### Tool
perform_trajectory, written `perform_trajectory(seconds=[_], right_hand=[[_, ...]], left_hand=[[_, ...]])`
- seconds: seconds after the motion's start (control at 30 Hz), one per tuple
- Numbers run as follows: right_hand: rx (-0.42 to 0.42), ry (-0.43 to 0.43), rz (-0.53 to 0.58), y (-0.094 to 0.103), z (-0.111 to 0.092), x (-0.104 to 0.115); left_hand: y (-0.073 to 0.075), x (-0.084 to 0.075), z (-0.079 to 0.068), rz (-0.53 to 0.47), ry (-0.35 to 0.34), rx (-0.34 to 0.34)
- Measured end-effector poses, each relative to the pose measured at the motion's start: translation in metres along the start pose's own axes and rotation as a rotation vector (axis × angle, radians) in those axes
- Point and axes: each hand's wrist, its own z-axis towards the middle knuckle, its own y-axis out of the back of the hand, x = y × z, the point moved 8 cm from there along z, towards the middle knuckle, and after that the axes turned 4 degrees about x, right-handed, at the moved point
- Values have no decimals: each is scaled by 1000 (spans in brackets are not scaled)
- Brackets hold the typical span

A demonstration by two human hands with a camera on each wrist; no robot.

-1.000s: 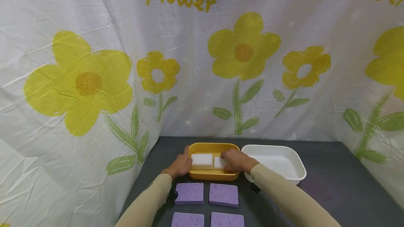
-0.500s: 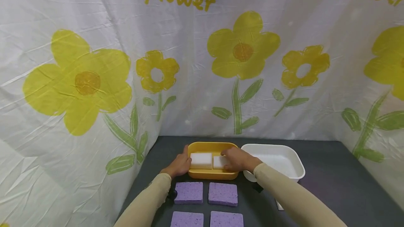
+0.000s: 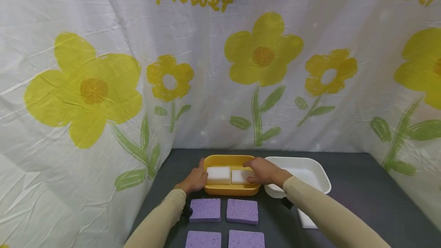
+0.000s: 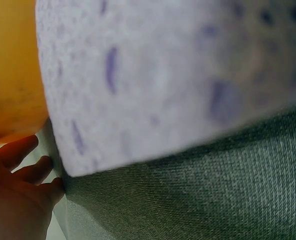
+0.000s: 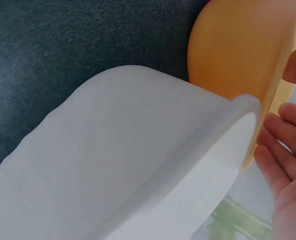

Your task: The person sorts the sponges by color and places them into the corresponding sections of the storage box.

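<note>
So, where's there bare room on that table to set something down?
Widest: the table right of the white tray, out to the flowered curtain. A thin strip lies behind both trays. Crowded: around the yellow tray, with the left hand and right hand at it, the white tray close beside and purple sponges in front.
</note>
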Motion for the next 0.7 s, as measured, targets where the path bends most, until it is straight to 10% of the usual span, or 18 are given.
perform_trajectory(seconds=[0.7], right_hand=[[-108,96,-118,22,-51,8]], left_hand=[[-6,18,14,23,-112,-16]])
